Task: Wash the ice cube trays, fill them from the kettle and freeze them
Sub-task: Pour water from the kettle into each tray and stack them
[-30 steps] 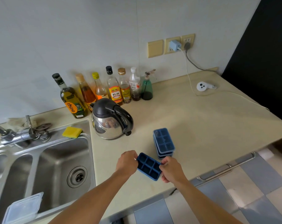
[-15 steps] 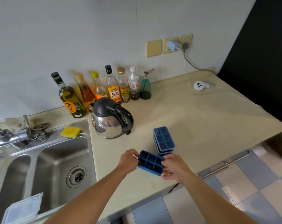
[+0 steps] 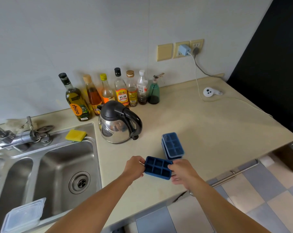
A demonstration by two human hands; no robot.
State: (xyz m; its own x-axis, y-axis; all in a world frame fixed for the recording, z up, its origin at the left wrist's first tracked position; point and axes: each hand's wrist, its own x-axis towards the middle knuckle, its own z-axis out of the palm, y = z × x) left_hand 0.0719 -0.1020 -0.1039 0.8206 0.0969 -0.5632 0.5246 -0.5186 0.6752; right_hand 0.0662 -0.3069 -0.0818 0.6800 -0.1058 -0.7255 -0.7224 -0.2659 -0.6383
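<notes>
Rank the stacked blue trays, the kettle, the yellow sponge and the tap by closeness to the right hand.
1. Stacked ice cube trays, just behind the right hand.
2. Kettle, back and left.
3. Yellow sponge, farther left.
4. Tap, far left.

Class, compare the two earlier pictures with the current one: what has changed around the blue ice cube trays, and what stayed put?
The loose ice cube tray has turned slightly, from skewed to nearly level across the view. The left hand and right hand keep their grip on its ends. The stacked trays, kettle and sponge stay put.
</notes>
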